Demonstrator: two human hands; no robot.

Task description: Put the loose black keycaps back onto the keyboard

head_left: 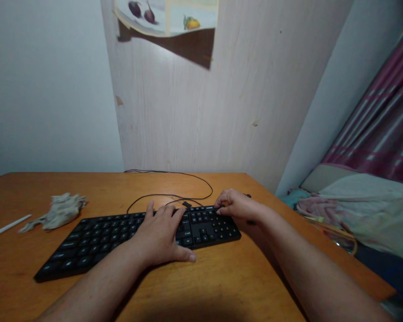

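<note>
Dim, soft indoor light; dark shadow at bottom edge, wide-angle bending, blurred right margin.

Bare forearms, ringless hands [161,232]

Left hand [161,235] covers the middle keys of the keyboard [97,241]; poster [168,18] is cut off at the top edge; white stick [6,227] runs off the left edge; bedding [356,210] at right is blurred.

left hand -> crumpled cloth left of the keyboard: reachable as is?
Probably yes. The left hand lies flat on the keyboard, holding nothing; the crumpled cloth sits apart on bare table with nothing between. The right hand is at the keyboard's far corner.
</note>
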